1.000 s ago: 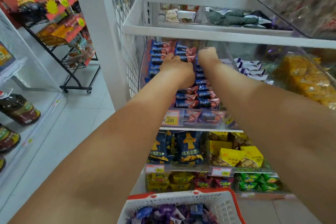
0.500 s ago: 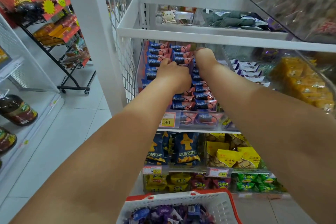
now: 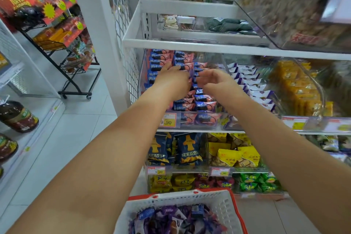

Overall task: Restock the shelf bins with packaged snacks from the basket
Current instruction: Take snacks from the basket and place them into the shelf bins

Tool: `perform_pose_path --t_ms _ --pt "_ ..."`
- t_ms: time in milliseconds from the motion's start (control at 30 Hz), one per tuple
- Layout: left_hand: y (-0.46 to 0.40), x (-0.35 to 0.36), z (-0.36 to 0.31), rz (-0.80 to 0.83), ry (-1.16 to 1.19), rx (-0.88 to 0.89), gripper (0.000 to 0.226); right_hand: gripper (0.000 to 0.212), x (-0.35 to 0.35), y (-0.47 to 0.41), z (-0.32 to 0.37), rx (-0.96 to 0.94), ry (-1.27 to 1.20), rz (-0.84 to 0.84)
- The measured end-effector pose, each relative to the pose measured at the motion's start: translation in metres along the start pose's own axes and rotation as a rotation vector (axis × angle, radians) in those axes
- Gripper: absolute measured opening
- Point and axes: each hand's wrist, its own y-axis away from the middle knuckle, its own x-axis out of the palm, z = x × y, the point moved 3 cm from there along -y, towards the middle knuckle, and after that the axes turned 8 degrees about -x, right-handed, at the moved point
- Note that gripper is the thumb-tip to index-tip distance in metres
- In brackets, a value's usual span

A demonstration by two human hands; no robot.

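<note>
Rows of blue-and-pink snack packets (image 3: 204, 105) fill a clear shelf bin (image 3: 142, 74) at chest height. My left hand (image 3: 171, 80) lies over the packets in the left and middle rows, fingers stretched forward and touching them. Just to its right, my right hand (image 3: 214, 80) hovers over the bin with fingers loosely curled and holds nothing. At the bottom of the view sits a white basket with a red rim (image 3: 224, 200), holding purple and blue packets (image 3: 171, 218).
White-and-purple packets (image 3: 252, 85) and yellow packets (image 3: 296, 85) fill the bins to the right. A white shelf rail (image 3: 209, 46) runs just above the hands. Lower shelves hold more snack bags. A black wire rack (image 3: 62, 51) stands on the tiled floor at left.
Both hands have drawn back a little from deep in the bin. My right hand has lifted off the packets and loosened; my left hand's fingers have spread flat over the rows.
</note>
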Motion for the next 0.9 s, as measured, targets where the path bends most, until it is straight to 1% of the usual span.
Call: perform_pose_path --t_ms 67,133,300,367,433,500,567,633,700,767,800,867,900 --pt "0.020 -0.004 -0.002 -0.107 0.083 0.029 0.036 0.034 -0.002 0.031 0.002 -0.074 -0.093 -0.010" --pt "0.048 -0.001 -0.007 -0.208 0.179 0.066 0.033 0.031 0.000 0.058 0.001 -0.108 -0.169 -0.034" --pt "0.133 0.036 -0.029 -0.443 0.435 0.078 0.028 0.021 0.012 0.123 -0.034 -0.069 -0.330 -0.074" --pt "0.169 0.062 -0.035 -0.474 0.498 0.017 0.028 0.021 0.019 0.146 -0.060 -0.008 -0.367 -0.065" --pt "0.204 0.096 -0.041 -0.399 0.520 -0.042 0.028 0.023 0.030 0.171 -0.104 0.118 -0.332 -0.042" --pt "0.235 0.134 -0.044 -0.198 0.546 -0.110 0.028 0.023 0.042 0.199 -0.159 0.264 -0.195 0.047" --pt "0.264 0.171 -0.045 0.035 0.595 -0.221 0.028 0.015 0.057 0.227 -0.222 0.383 0.069 0.217" --pt "0.290 0.199 -0.045 0.173 0.656 -0.305 0.029 0.012 0.072 0.259 -0.280 0.488 0.346 0.395" --pt "0.308 0.216 -0.046 0.256 0.691 -0.352 0.030 0.022 0.087 0.285 -0.324 0.547 0.528 0.516" --pt "0.320 0.227 -0.044 0.307 0.677 -0.369 0.031 0.029 0.104 0.307 -0.355 0.562 0.634 0.582" --pt "0.324 0.230 -0.042 0.321 0.667 -0.376 0.031 0.033 0.111 0.317 -0.363 0.544 0.706 0.648" --pt "0.332 0.235 -0.038 0.336 0.646 -0.393 0.032 0.047 0.123 0.334 -0.380 0.494 0.845 0.835" --pt "0.335 0.237 -0.036 0.347 0.638 -0.404 0.032 0.053 0.126 0.338 -0.381 0.468 0.909 0.888"
